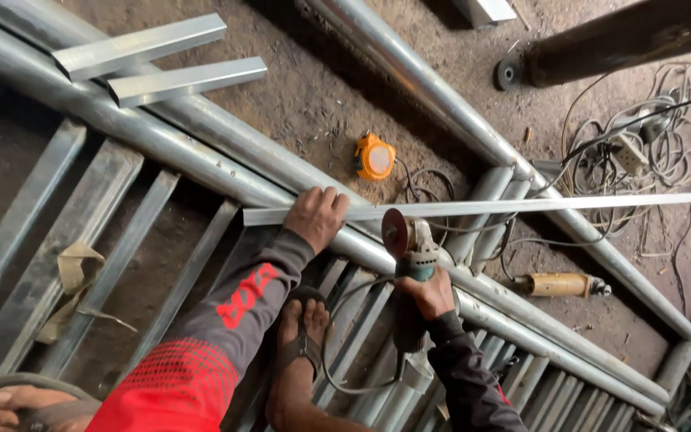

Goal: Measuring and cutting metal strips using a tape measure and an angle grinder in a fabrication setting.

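While the left hand [316, 218] presses flat on a long steel bar [521, 206] to steady it across the pipes [201, 152], the right hand [428, 293] grips a grinder [409, 248], its disc at the bar's edge beside a sandalled foot [301, 336].

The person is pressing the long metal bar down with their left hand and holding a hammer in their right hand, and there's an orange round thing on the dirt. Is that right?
Not quite. The right hand holds an angle grinder with a round disc, not a hammer. The head view shows it. The rest is right: the left hand presses on the long metal bar, and the orange round thing lies on the dirt.
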